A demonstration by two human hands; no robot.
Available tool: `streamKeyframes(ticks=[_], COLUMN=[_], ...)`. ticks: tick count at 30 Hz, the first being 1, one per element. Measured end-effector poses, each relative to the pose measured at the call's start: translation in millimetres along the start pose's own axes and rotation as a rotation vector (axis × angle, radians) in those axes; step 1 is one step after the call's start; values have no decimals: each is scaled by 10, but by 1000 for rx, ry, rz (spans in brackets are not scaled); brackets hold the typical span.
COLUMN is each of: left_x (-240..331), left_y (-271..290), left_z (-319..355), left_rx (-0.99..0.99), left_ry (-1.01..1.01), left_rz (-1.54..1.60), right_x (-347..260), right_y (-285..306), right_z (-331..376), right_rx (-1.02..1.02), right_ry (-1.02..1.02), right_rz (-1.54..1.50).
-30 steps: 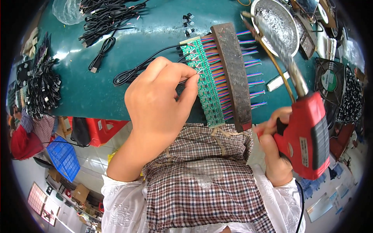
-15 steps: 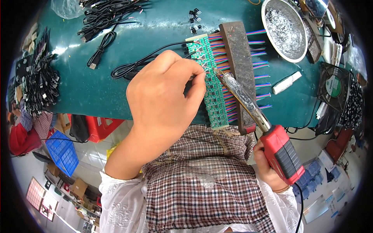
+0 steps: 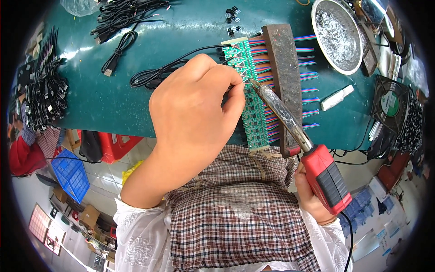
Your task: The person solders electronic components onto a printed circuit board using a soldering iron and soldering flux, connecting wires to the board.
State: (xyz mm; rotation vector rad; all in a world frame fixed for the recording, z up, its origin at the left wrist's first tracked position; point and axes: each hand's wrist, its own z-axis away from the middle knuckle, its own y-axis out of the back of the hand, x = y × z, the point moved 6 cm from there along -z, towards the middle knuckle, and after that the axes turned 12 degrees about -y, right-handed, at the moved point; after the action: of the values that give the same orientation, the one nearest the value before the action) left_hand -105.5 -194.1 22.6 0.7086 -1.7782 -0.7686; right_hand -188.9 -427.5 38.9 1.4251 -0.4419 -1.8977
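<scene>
My left hand (image 3: 195, 109) is closed in a pinch over the left edge of a green circuit board panel (image 3: 256, 118). A thin pale wire shows at its fingertips, mostly hidden by them. With my right hand (image 3: 311, 192) I grip a soldering iron (image 3: 327, 179) by its red and black handle. The iron's tip meets the panel beside my left fingertips; whether it touches the wire I cannot tell. A dark heavy bar (image 3: 286, 77) lies across the coloured wires (image 3: 310, 90) on the panel's right. Black cable (image 3: 152, 77) runs from behind my left hand to the panel.
Bundled black cables (image 3: 131, 18) lie at the far left, with another heap (image 3: 45, 95) at the table's left edge. A metal bowl (image 3: 361, 50) of silvery scraps stands at the far right. Nearby are a white stick-like piece (image 3: 337, 97) and a fan (image 3: 387, 102).
The panel, the bar and the coloured wires appear slightly further right in the view. My left hand and the iron's tip stay together at the panel, and both grips are unchanged.
</scene>
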Motion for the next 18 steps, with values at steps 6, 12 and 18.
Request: streamKeyframes(ticks=[6, 12, 18], left_x=[-16, -7, 1], left_y=[1, -5, -2], left_z=[-1, 5, -4], left_rx=[4, 10, -5], left_ry=[-2, -8, -4], left_rz=[8, -4, -13], right_x=[148, 278, 265], right_y=[61, 73, 62], right_z=[136, 218, 215], right_rx=[22, 18, -6], right_ry=[-15, -145, -109], right_rz=[-85, -82, -112])
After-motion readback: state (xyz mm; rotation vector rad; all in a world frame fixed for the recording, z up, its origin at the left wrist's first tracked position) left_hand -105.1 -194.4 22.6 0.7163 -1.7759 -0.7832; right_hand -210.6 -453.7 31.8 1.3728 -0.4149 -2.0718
